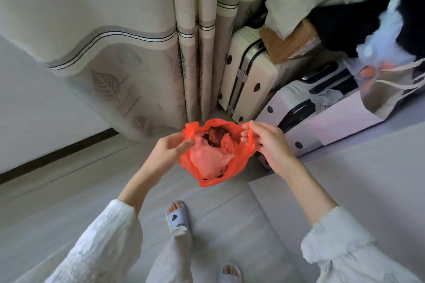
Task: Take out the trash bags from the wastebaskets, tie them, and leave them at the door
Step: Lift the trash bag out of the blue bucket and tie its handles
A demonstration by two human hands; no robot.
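The left hand (171, 149) is closed on the left side of the rim of an orange trash bag (213, 167), thumb on top and fingers curled underneath, pinching the plastic narrow; the bag hangs directly to the right of this hand, touching it, with its body sagging down and slightly toward the person. Between the two hands the bag's mouth is spread open, so its long axis at the rim runs from hand to hand, left to right, while the sack itself hangs down from that line. Inside, pale pink crumpled plastic and something dark brownish-red show; what they are exactly cannot be told. On the far side of the mouth, the right hand (264, 142) grips the right edge of the rim, fingers folded tight over a bunched strip of plastic, with the bag lying just to its left and a little below. Both hands sit about level and equally near the bag, each holding one end of the opening, well clear of the floor (69, 190). No wastebasket is in view, so the bag seems already lifted out, and the tying step looks to be the one in hand. That step would turn on the two gripped edges being opposite each other across the mouth: bringing them together and crossing them should close it. Beyond the right hand, two suitcases (250, 76) lie against a curtain (115, 53).
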